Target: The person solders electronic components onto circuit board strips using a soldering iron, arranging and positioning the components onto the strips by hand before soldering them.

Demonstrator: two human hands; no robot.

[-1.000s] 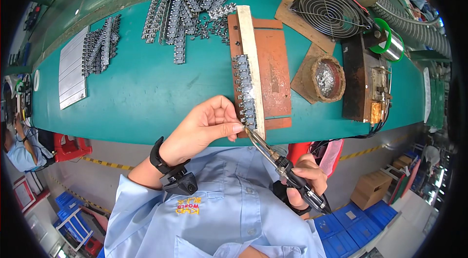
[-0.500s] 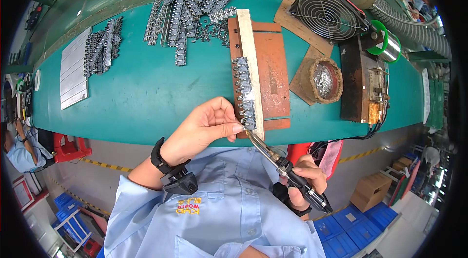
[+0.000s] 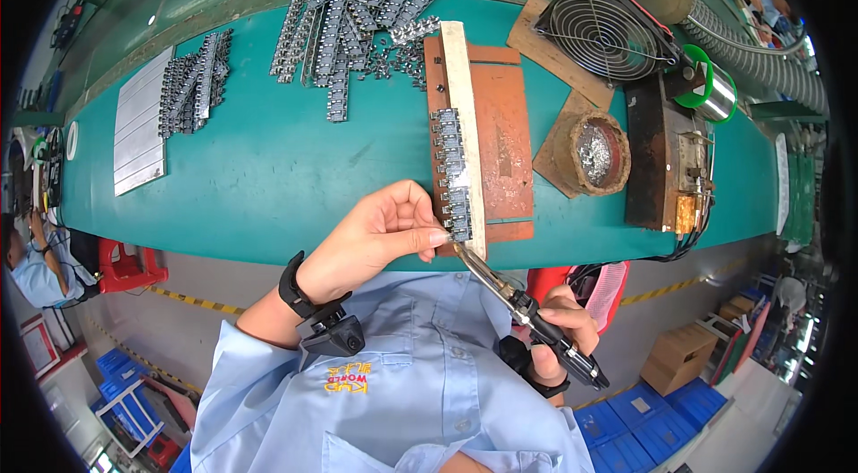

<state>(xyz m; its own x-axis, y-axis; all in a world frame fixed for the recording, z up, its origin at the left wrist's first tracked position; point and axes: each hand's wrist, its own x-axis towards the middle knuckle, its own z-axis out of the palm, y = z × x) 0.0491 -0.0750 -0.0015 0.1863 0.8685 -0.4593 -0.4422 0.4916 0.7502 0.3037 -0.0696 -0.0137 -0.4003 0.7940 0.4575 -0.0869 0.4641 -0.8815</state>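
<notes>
My right hand (image 3: 563, 330) grips a soldering iron (image 3: 534, 316) by its black handle. The iron's tip meets the near end of a strip of small black components (image 3: 452, 174), close to my left fingertips. My left hand (image 3: 389, 227) is closed there, thumb and finger pinched; whatever they hold is too small to make out. That strip lies along a pale bar (image 3: 465, 133) on a brown wooden fixture (image 3: 502, 142), at the front part of the green bench mat (image 3: 295, 169).
Piled component strips (image 3: 335, 35) and loose parts lie far left of the fixture. Further left are more strips (image 3: 195, 84) on a silver plate (image 3: 140, 133). On the right stand a fan (image 3: 603, 31), a round pot of metal bits (image 3: 594, 151) and a solder spool (image 3: 715, 89).
The iron's tip has shifted very slightly at the strip's near end. The whole view has drifted a little; both hands keep their grips.
</notes>
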